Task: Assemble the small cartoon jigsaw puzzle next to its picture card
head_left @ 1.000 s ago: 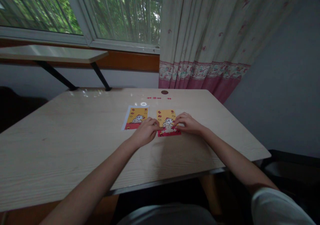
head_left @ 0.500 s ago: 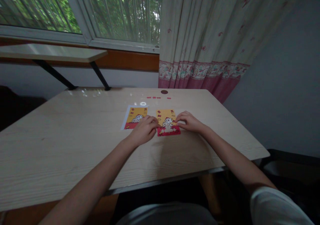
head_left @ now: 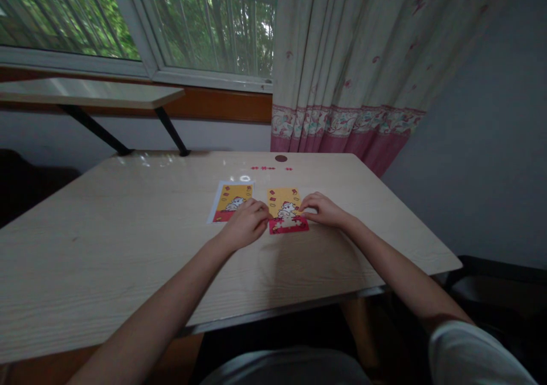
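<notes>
A small jigsaw puzzle (head_left: 283,195) lies flat on the table, yellow above and red below, with a white cartoon animal in the middle. Bare table shows through a jagged gap in its red lower part. My left hand (head_left: 248,223) has its fingers bent together and pressed on the puzzle's left edge. At the right edge, the thumb and fingers of my right hand (head_left: 323,209) close on the puzzle's side. Left of the puzzle is a printed picture (head_left: 233,192) of the same design on a white sheet, its lower right corner hidden by my left hand.
Several loose red puzzle pieces (head_left: 264,168) lie in a row toward the back of the table (head_left: 128,248). Behind them is a dark round disc (head_left: 281,158). A raised shelf (head_left: 94,93) on black supports stands at the back left; a curtain (head_left: 342,89) hangs behind.
Both hands stay at the puzzle's edges with hardly any movement. The whole view has shifted very slightly.
</notes>
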`<state>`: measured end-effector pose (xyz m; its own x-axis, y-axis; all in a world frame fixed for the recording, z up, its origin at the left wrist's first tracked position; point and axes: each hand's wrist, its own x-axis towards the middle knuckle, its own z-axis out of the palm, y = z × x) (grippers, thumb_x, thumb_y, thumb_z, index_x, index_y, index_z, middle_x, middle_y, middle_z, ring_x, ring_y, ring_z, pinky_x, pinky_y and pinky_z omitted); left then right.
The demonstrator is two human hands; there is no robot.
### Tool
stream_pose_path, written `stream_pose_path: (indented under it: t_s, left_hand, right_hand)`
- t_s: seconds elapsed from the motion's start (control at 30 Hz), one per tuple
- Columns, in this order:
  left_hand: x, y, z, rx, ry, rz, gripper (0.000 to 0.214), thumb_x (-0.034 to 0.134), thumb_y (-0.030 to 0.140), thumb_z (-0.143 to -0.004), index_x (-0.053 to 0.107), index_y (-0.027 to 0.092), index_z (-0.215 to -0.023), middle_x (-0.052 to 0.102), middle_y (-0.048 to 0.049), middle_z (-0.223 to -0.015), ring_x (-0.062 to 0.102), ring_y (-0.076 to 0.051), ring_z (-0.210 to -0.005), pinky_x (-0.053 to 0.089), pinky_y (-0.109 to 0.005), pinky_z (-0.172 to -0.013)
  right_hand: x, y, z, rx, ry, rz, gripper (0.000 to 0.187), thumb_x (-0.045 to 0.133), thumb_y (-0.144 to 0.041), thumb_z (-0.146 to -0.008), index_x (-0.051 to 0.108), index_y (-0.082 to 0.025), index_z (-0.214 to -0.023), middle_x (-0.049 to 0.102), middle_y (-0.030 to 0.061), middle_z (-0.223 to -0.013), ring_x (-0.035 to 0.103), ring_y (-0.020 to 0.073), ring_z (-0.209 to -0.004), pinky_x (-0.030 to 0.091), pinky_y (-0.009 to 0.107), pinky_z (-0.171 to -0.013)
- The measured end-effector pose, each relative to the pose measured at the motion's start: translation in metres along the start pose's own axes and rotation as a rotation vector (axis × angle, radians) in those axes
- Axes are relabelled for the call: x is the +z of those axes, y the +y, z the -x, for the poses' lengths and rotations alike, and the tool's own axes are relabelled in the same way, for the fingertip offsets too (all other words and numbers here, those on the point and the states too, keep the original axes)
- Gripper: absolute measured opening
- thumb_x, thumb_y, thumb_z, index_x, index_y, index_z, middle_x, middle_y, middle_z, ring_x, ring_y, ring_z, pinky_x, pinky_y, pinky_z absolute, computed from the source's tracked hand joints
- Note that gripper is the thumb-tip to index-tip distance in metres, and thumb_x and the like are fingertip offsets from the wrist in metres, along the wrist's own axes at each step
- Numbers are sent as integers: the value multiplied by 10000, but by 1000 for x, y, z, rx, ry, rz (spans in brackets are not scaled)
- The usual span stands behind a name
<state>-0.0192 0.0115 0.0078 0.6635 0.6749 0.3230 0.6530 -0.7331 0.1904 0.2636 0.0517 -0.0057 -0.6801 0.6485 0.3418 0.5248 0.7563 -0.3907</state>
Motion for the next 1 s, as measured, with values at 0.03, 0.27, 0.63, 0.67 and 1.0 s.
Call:
stream_pose_path:
  t_s: [0.03,0.27,0.63,0.67,1.0]
  left_hand:
    - [0,0,0,-1,0,-1,228,472,147,-836,669,176,-947,578,-79,-967,471,-229,-932,418,-384,-846]
    - [0,0,0,-4,-1,10,229,467,144,-838,671,169,-939,583,-84,-972,471,-234,-945,415,-389,-862]
    - [2,2,-1,-9,-13,-2,210,469,156,-851,662,171,-932,589,-81,-958,474,-230,-924,419,-382,-838]
    - [2,2,-1,-11,-12,2,211,468,156,-852,661,172,-935,589,-80,-961,474,-230,-927,419,-382,-837]
    - [2,1,1,4,-22,8,229,448,148,-853,656,160,-949,592,-88,-955,461,-237,-933,410,-394,-853]
  right_hand:
    - [0,0,0,3,3,-4,152,634,-310,-823,685,-187,-896,676,69,-930,599,178,-903,413,327,-841]
    - [0,-2,1,11,38,-55,143,634,-300,-819,694,-184,-876,684,69,-905,608,178,-880,421,327,-828]
    - [-5,25,-67,313,106,166,179,573,-278,-835,725,-184,-843,706,53,-898,604,175,-868,423,277,-809]
    - [-4,27,-79,351,90,242,197,559,-288,-841,727,-191,-876,703,58,-940,601,187,-904,421,280,-820]
    - [27,26,-157,587,56,447,345,415,-309,-913,658,-186,-1127,615,158,-1175,546,278,-1079,423,403,-892]
